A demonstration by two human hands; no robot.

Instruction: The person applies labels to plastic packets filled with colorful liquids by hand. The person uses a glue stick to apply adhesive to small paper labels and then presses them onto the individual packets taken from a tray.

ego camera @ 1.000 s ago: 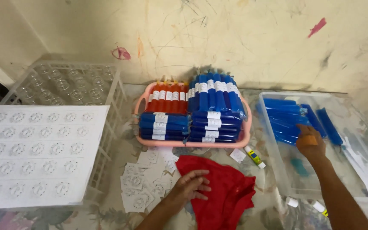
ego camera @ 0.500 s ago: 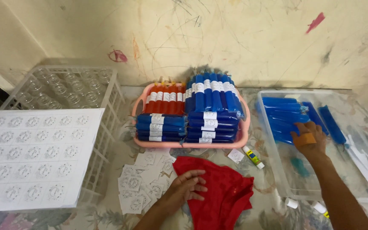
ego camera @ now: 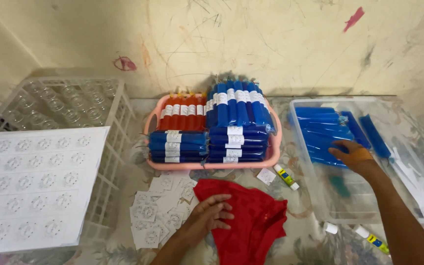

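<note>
Left hand point(ego camera: 213, 213) low in the middle of the frame, lying flat and released, fingers spread on a red cloth point(ego camera: 249, 223), pressing on its left edge but grasping nothing; right hand point(ego camera: 352, 156) at the right of the frame, reaching into a clear plastic bin point(ego camera: 342, 208), fingers extended onto loose blue tubes point(ego camera: 322, 135) in the bin's upper part, cannot tell whether closed on one; just left of the cloth, small white paper labels point(ego camera: 159, 208) scattered; above, in the middle of the frame, a pink basket point(ego camera: 212, 165) stacked with banded blue and orange tubes; a glue stick point(ego camera: 286, 177) between basket and bin; another glue stick point(ego camera: 371, 239) at lower right; far left, a white crate point(ego camera: 106, 147) under a printed sheet point(ego camera: 33, 186)
</note>
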